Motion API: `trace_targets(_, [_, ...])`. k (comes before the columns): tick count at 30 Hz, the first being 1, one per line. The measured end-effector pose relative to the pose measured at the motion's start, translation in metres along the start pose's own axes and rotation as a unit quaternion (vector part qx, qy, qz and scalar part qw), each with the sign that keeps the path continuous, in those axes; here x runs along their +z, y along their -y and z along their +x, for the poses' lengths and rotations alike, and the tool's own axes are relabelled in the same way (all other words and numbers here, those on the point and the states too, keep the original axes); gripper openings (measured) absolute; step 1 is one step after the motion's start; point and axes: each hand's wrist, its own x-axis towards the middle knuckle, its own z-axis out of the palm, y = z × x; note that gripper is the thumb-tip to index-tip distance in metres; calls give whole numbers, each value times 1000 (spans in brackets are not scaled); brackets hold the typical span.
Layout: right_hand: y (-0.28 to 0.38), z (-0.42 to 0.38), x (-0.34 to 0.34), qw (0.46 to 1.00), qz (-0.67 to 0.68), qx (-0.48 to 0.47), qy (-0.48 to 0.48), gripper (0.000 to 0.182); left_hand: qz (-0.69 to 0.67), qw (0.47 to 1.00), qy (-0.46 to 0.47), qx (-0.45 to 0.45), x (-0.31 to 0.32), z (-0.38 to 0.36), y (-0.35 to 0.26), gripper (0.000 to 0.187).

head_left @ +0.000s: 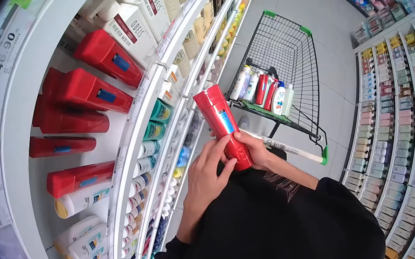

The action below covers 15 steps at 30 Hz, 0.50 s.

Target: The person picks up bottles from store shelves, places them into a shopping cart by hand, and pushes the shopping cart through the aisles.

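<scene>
A red bottle with a blue label [221,121] is held upright in front of my chest. My left hand [207,174] wraps its lower part from the left, fingers curled on the base. On the right side of the base sits my right hand [255,150], thumb against the bottle. The same red bottles [92,89] lie on the shelf at my left.
A black wire shopping cart [289,53] with green corners stands ahead, holding several bottles [265,90]; its white handle [288,147] runs near my right wrist. White shelves [155,92] of products curve along the left; more shelves [400,120] line the right. Grey floor aisle between.
</scene>
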Motion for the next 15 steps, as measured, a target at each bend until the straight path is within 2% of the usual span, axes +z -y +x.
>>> trace_targets(5, [3, -1, 2, 1000, -1, -14, 10, 53, 0, 1000, -28, 9, 2, -1, 2, 53])
trace_targets(12, [5, -4, 3, 1000, 8, -2, 11, 53, 2, 1000, -12, 11, 4, -1, -1, 54])
trace_targets(14, [3, -3, 5, 999, 2, -5, -36, 67, 2, 1000, -1, -9, 4, -2, -2, 54])
trace_targets(15, [3, -3, 5, 999, 3, -4, -37, 67, 2, 1000, 0, -9, 5, -2, -2, 54])
